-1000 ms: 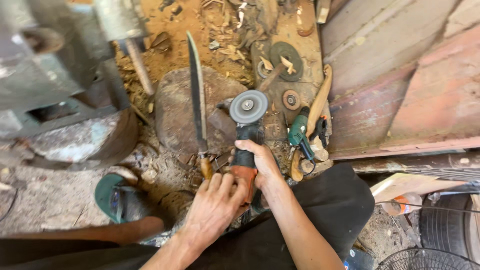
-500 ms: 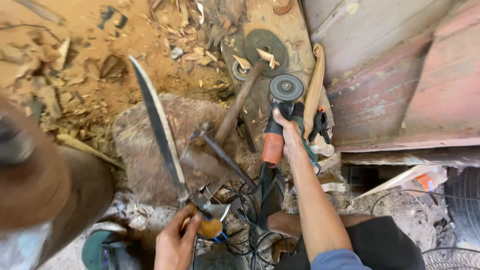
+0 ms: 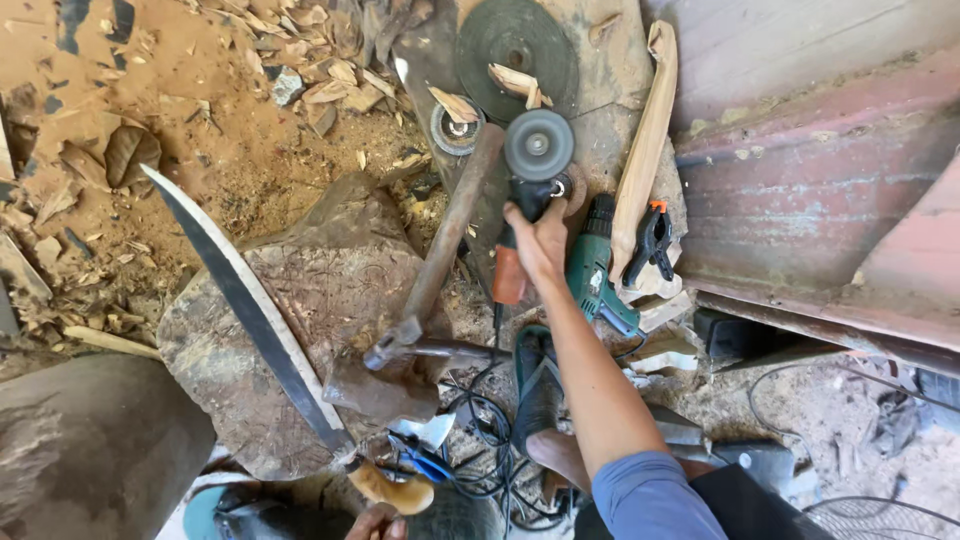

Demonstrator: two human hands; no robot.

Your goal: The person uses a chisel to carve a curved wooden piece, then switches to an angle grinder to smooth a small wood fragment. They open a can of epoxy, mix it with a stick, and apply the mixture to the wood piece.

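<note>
The right hand [image 3: 540, 245] is seen stretched forward and closed around the body of an angle grinder [image 3: 525, 215], whose round grey disc [image 3: 538, 145] faces up just beyond the fingers and whose orange rear end shows below the palm. The left hand [image 3: 378, 522] is only partly caught at the bottom edge; it is at the pale wooden handle [image 3: 392, 490] of a long knife, though whether the fingers are clamped on it cannot be told. The two hands are held well apart. The knife's curved dark blade [image 3: 235, 290] is laid slantwise across a big flat stone [image 3: 320, 300], its tip pointing to the upper left over the sandy ground. A hammer [image 3: 430, 280] is rested on the same stone, its long handle running up toward the grinder. Just beside the grinder on the right, a green power drill [image 3: 592, 275] is lain, and next to that a long pale piece of carved wood [image 3: 645, 150] with a small black clamp [image 3: 652, 240] near it. Beyond the grinder, a large dark disc [image 3: 515, 45] and a smaller one [image 3: 455, 128] are set on a board. Black cables [image 3: 480, 420] are tangled between the stone and the person's bare foot [image 3: 560, 455]. Wood chips [image 3: 330, 90] are scattered over the ground above the stone.
</note>
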